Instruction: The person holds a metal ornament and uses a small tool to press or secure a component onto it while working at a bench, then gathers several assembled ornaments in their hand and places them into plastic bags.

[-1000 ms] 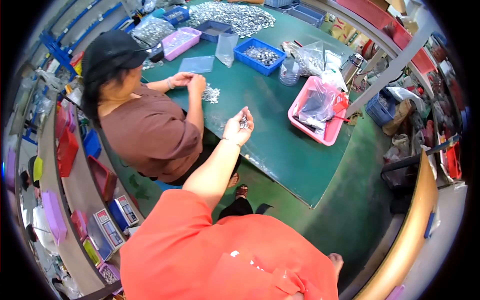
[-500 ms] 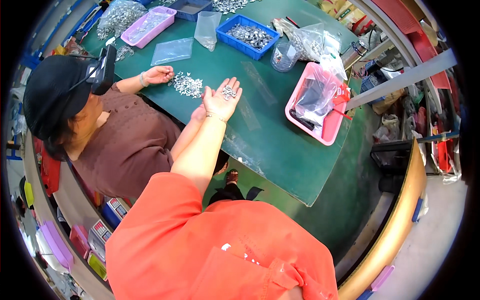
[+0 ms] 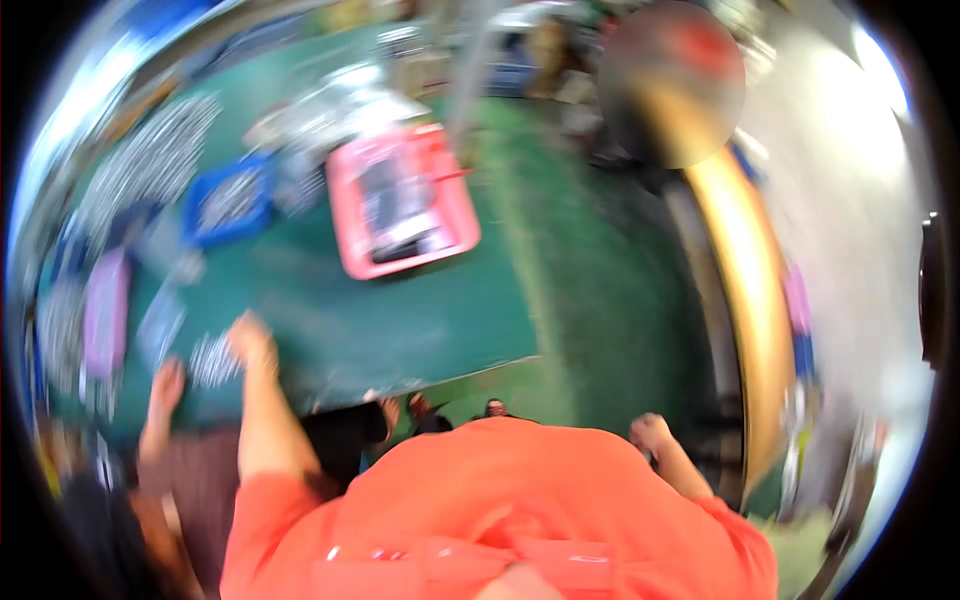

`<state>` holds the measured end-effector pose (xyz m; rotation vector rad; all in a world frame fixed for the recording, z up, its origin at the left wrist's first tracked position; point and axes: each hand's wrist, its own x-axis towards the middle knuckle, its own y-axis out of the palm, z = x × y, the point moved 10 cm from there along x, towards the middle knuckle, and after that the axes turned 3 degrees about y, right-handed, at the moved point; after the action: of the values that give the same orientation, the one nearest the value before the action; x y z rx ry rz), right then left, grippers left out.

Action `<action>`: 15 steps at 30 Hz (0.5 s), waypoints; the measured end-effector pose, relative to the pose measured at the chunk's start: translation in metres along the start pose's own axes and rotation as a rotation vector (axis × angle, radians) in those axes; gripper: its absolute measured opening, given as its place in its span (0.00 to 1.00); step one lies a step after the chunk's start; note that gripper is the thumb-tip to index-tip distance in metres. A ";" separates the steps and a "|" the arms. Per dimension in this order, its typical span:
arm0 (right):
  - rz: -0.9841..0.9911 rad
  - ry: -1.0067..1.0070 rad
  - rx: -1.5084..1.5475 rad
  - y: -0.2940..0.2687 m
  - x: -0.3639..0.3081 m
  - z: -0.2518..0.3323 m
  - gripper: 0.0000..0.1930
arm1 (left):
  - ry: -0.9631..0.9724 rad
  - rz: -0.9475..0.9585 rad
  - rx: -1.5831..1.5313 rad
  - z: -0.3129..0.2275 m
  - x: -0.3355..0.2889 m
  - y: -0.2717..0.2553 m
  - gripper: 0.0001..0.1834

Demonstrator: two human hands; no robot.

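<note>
My left arm reaches over the green table to a pile of small silvery metal pieces (image 3: 213, 362). At the pile's right edge is my left hand (image 3: 252, 342), its fingers smeared by motion. Whether any pieces lie in it cannot be made out. Off to the right, beyond the table corner, my right hand (image 3: 651, 433) hangs beside my body with curled fingers and nothing visible in it. A co-worker's hand (image 3: 167, 386) is left of the pile, also blurred.
On the green table (image 3: 450, 330) stand a pink tray (image 3: 468, 235) holding bagged things, a blue basket (image 3: 262, 205) of metal parts and a lilac tray (image 3: 107, 310). Clear bags lie behind the pink tray. A co-worker in brown (image 3: 200, 480) sits close on my left.
The view has swung right, and the table things now appear further left. My left palm was open, holding several metal pieces; now it is beside the pile. My right hand has come into view.
</note>
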<state>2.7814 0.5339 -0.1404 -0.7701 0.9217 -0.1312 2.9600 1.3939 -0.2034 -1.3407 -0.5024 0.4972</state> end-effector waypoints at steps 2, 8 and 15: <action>0.095 -0.225 -0.545 0.010 0.002 -0.010 0.14 | 0.174 0.074 0.226 -0.022 -0.023 -0.043 0.12; -0.137 0.071 -0.098 -0.001 -0.032 -0.057 0.10 | 0.079 -0.152 0.216 -0.014 -0.013 -0.060 0.06; -0.012 0.473 0.151 0.052 -0.082 -0.185 0.09 | 0.101 -0.377 -0.066 -0.125 -0.030 -0.103 0.06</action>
<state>2.5795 0.5055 -0.1858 -0.6131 1.3374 -0.4018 3.0171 1.2616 -0.1232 -1.2881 -0.6741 0.1034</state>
